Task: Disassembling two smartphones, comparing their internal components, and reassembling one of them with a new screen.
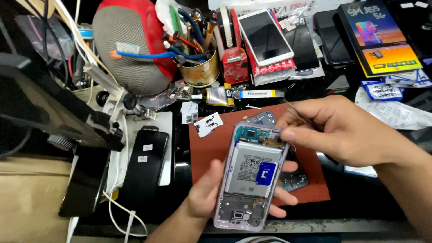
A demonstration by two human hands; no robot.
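My left hand (pixel 204 193) cradles an opened lilac smartphone (pixel 249 177) from below, back cover off, with its silver battery and a blue sticker showing. My right hand (pixel 335 128) hovers over the phone's top right corner and pinches thin metal tweezers (pixel 294 110), their tips near the green circuit board at the phone's upper end. Both hands are above a reddish-brown work mat (pixel 213 148). A second phone frame lies on the mat, partly hidden under the held phone.
A black phone (pixel 146 168) lies on a white pad at left beside a dark microscope arm (pixel 54 112). Behind the mat stand a brass tin of tools (pixel 200 67), glue tubes (pixel 245 94), a red-and-grey speaker (pixel 132 42), stacked phones (pixel 265 38) and boxes (pixel 380 38).
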